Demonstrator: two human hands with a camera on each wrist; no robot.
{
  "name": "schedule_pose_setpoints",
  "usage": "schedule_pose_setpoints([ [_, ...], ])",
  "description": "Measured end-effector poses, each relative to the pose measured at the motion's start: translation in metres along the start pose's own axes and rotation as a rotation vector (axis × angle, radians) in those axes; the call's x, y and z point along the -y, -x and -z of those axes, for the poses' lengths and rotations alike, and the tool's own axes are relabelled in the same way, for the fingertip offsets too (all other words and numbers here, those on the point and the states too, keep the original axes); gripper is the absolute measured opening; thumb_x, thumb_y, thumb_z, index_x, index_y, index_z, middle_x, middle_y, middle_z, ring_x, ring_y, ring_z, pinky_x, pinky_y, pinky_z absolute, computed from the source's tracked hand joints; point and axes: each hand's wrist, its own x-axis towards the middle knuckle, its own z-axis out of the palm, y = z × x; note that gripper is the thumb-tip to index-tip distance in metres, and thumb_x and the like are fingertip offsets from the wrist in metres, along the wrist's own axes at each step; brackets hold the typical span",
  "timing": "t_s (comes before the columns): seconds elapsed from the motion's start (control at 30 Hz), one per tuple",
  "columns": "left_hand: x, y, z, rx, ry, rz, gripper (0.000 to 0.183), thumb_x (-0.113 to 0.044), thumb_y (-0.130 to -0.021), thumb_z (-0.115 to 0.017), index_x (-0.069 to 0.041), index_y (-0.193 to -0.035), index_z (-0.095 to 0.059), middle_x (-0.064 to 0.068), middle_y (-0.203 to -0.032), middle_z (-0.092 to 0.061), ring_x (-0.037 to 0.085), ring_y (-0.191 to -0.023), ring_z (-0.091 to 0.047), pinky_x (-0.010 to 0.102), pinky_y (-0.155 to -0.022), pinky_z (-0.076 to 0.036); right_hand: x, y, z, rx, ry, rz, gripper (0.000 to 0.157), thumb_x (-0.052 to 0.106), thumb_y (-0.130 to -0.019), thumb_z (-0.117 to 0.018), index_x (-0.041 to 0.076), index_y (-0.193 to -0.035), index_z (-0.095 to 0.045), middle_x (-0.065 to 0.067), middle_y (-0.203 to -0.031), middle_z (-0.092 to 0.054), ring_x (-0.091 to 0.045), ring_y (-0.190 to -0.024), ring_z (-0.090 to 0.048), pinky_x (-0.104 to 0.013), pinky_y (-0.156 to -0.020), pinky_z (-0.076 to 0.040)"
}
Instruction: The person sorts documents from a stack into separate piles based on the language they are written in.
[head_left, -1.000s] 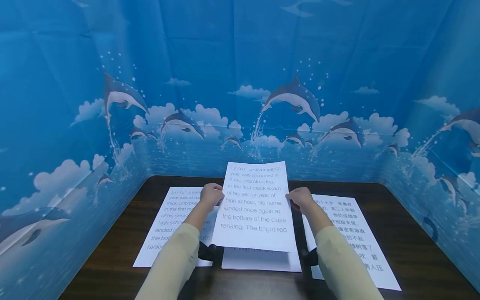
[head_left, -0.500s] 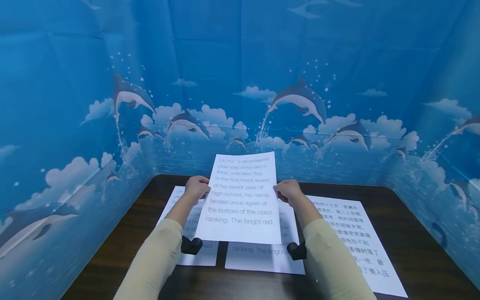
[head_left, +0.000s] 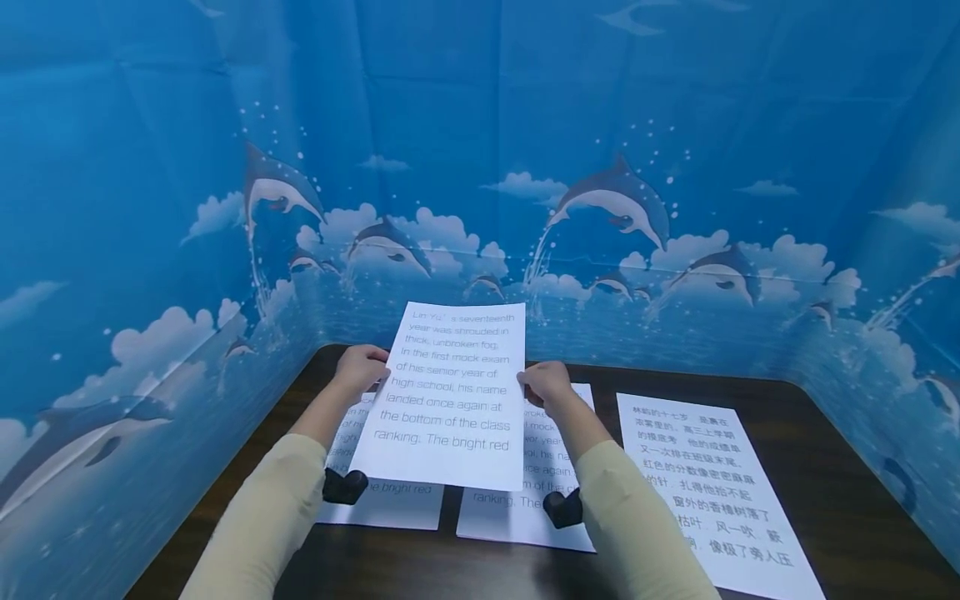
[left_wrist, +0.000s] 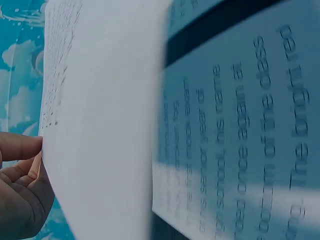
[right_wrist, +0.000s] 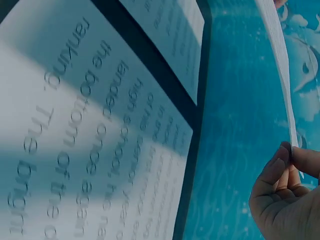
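A printed sheet of paper [head_left: 450, 400] with English text is held up above the table, its top leaning away. My left hand [head_left: 362, 369] pinches its left edge between thumb and fingers; the left wrist view shows that hand [left_wrist: 22, 185] at the paper's edge. The right edge is pinched by my right hand [head_left: 546, 383], also seen as a hand [right_wrist: 287, 190] in the right wrist view. Beneath, a left English sheet [head_left: 405, 505] and a middle English sheet [head_left: 525, 521] lie on the table, both partly covered by the raised paper and my arms.
On the right of the dark wooden table [head_left: 390, 567] lies a sheet with Chinese text [head_left: 697, 475], partly behind my right sleeve. A blue dolphin-print curtain [head_left: 465, 150] surrounds the table's back and sides. Black wrist devices sit under both forearms.
Both hands have carried the raised sheet leftward, from over the middle sheet to across the left and middle ones. More of the Chinese sheet shows now. The view has shifted slightly.
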Motion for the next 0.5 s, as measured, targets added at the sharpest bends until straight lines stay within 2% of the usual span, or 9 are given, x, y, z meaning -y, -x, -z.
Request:
schedule_pose_setpoints([
  [0.27,0.014,0.001,0.022,-0.039,-0.051,0.024,0.033,-0.008,-0.093,-0.049,0.005,-0.123,-0.051,0.025,-0.121,-0.051,0.037,-0.106,-0.053,0.049,-0.093,-0.047,0.001,0.006,-0.027,0.025,0.01,0.011,0.018,0.012,-0.088,-0.057,-0.001,-0.09,-0.069,-0.01,-0.079,-0.06,-0.018,-0.068,-0.055,-0.024,-0.059,-0.044],
  [0.5,0.029,0.002,0.033,-0.086,-0.102,0.031,0.033,-0.008,-0.092,-0.049,0.005,-0.122,-0.051,0.026,-0.118,-0.053,0.036,-0.1,-0.055,0.047,-0.086,-0.05,-0.004,0.01,-0.048,0.027,0.013,0.018,0.016,0.011,-0.088,-0.057,0.0,-0.09,-0.068,-0.011,-0.081,-0.062,-0.019,-0.072,-0.058,-0.027,-0.065,-0.05],
])
